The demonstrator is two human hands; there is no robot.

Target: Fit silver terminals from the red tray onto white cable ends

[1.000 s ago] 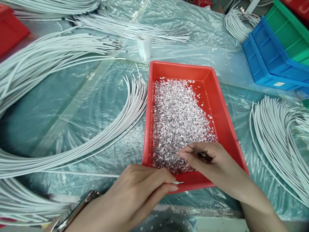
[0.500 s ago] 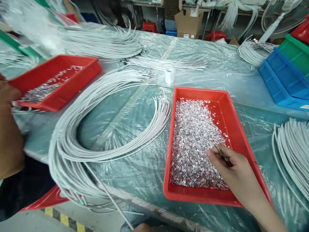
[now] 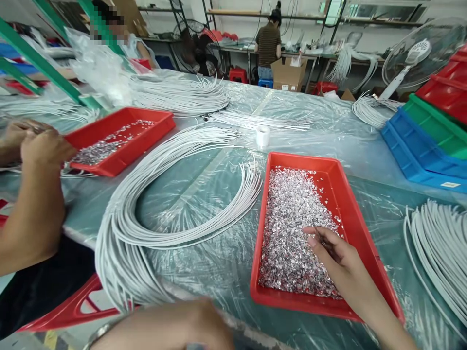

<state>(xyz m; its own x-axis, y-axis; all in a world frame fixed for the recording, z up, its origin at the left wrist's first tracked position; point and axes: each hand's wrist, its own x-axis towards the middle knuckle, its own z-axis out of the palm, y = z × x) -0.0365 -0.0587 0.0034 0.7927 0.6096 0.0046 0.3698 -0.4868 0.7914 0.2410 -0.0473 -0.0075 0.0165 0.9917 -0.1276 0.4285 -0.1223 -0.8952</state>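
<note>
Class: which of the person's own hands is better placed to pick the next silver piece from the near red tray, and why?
Likely right. The right hand hangs over the silver pieces in the near red tray, pinching tweezers at the pile. The left hand is low, outside the tray, blurred.

There are two shallow red plastic trays of silver metal bits, a near tray (image 3: 350,209) and a far tray (image 3: 120,163). There is one small white tape roll (image 3: 262,137) and one white pedestal fan (image 3: 419,52).

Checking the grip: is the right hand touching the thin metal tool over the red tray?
Touching. The head view shows the right hand pinching the thin metal tool between thumb and fingers, above the silver bits in the red tray.
</note>
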